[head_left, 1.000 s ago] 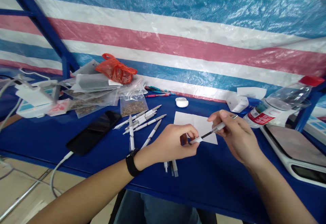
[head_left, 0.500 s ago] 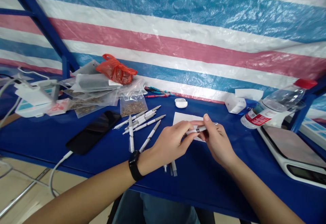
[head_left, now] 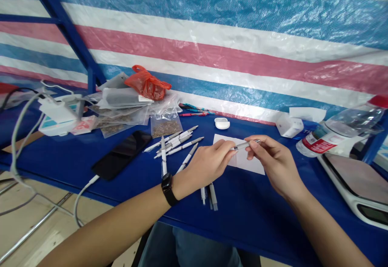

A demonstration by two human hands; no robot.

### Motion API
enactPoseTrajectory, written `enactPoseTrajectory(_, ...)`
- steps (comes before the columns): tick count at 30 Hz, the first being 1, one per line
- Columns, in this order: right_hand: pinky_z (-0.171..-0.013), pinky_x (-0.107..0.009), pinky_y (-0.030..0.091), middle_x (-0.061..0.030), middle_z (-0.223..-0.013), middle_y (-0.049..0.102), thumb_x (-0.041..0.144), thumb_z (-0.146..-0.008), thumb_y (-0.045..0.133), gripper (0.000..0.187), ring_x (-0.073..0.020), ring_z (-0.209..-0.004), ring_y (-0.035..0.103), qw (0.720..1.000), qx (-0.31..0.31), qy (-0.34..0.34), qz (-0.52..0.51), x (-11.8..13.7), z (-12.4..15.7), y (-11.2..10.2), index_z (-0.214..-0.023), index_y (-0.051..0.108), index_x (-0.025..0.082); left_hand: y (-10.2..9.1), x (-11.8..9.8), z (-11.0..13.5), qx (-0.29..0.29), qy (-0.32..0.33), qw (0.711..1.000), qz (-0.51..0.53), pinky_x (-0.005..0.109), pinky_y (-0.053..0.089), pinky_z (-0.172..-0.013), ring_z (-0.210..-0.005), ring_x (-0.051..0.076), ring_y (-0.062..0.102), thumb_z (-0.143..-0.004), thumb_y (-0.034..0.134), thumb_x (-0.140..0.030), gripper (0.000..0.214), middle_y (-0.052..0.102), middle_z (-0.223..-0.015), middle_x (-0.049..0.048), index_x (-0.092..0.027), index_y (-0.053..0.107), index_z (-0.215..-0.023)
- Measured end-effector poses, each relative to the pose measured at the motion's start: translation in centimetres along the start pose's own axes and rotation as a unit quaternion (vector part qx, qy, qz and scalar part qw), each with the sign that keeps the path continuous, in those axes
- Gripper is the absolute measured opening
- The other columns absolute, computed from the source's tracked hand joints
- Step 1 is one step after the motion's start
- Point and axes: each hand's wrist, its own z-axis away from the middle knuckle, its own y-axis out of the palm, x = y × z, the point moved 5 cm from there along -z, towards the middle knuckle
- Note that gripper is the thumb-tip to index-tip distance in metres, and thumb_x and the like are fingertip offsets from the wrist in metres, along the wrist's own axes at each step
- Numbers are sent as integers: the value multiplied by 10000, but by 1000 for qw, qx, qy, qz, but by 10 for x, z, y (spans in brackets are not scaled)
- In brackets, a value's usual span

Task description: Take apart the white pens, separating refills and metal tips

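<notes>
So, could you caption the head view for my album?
Left hand and right hand hold one pen above a blue table, more pens lying nearby.

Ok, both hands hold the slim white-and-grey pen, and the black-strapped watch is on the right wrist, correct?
Wrong wrist: the head view shows the black-strapped watch on the left wrist. The left hand and right hand both hold the slim white-and-grey pen.
</notes>
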Motion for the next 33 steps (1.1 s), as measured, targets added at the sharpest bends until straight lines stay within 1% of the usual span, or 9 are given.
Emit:
enactPoseTrajectory(4,-591,-314,485,-15,-580,657,634,-787,787,435,-161,-543,592,999,-14,-10,35,1,3,2,-695,677,223,-1,-5,2,-10,27,999,-34,248,422,-555,-677,143,663,-1113,269,-336,351,705,-914,48,-179,583,-1105)
enactPoseTrajectory(9,-468,-303,338,-6,-378,459,720,-852,655,699,-117,-401,412,994,-49,-5,93,-3,4,3,-393,480,223,-2,-14,2,-2,63,992,-106,246,353,-481,-626,139,625,-1106,280,-313,369,648,-796,33,-174,615,-1039)
enactPoseTrajectory(11,-491,-305,362,-8,-419,471,752,-856,617,690,-128,-441,439,996,-32,2,85,-4,2,3,-429,544,215,-3,-13,1,-13,59,992,-112,249,349,-485,-621,136,624,-1104,292,-311,358,654,-795,25,-179,617,-1035)
enactPoseTrajectory(14,-565,-303,450,5,-563,564,733,-814,685,520,-156,-548,538,999,2,8,37,0,-1,2,-718,701,222,-5,-8,0,-39,45,993,-99,258,371,-512,-614,135,628,-1104,300,-324,352,675,-818,18,-177,615,-1051)
enactPoseTrajectory(17,-601,-311,491,11,-628,626,646,-769,792,430,-176,-604,593,999,36,2,33,6,-1,3,-890,700,243,-5,-3,0,-37,33,995,-82,258,386,-531,-618,134,633,-1106,295,-337,358,683,-828,22,-174,613,-1075)
enactPoseTrajectory(23,-479,-289,361,-1,-459,488,753,-869,601,658,-127,-455,438,989,8,-7,148,4,1,1,-489,507,225,-2,-7,2,-3,53,995,-82,244,385,-525,-667,146,649,-1105,295,-338,371,679,-836,37,-178,628,-1073)
enactPoseTrajectory(25,-501,-295,385,-6,-483,497,761,-873,583,662,-138,-483,468,990,9,-11,140,5,1,0,-491,526,223,-2,-7,1,-3,52,996,-77,242,391,-531,-666,143,646,-1104,300,-335,367,684,-850,40,-178,631,-1081)
enactPoseTrajectory(30,-571,-294,461,1,-639,616,689,-777,761,463,-167,-596,571,995,48,-19,85,10,0,3,-773,655,239,-4,-3,1,-27,31,997,-64,241,389,-544,-626,132,637,-1103,319,-350,360,696,-835,28,-182,637,-1103)
enactPoseTrajectory(33,-495,-286,375,9,-509,510,740,-837,654,592,-135,-491,464,991,38,-5,129,6,1,2,-565,542,226,-2,-6,1,-25,45,997,-58,243,388,-543,-651,140,655,-1100,334,-342,347,703,-840,28,-180,640,-1083)
